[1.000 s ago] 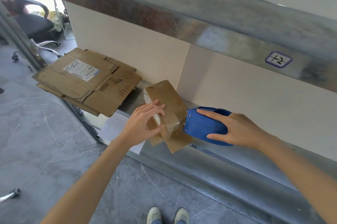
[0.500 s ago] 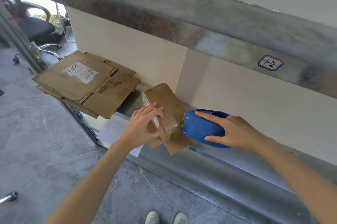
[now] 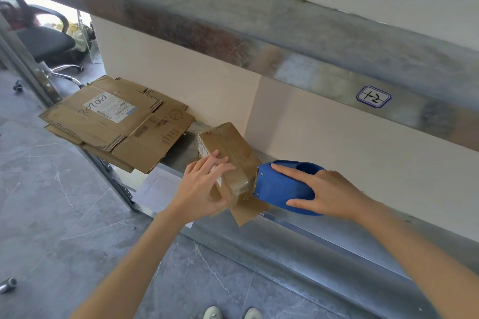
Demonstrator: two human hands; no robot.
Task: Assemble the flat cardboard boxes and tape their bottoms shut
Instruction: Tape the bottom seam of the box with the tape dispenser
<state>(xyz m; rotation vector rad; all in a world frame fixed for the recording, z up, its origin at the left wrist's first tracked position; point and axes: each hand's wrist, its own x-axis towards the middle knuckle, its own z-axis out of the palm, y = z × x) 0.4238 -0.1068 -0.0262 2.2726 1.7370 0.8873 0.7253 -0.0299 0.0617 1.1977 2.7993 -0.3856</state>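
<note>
Box [image 3: 233, 152] erected on shelf [image 3: 311, 230], seam apparently taped to near edge; left hand [image 3: 202, 189] clasps its side, right hand [image 3: 334, 194] wraps tape dispenser [image 3: 280, 186], blade at box end. Cut seems next. Beside it, flat cardboard stack [image 3: 116, 121] unassembled.

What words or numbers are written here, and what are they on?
"12" (handwritten, tilted, my best reading): sticker on the upper shelf.
White label on the flat cardboard: scrawl and print, too blurred to read.
Round stamp there: too small.
Side label on the box: too small, partly under the left hand.
Dispenser in the right hand: no text.
</note>
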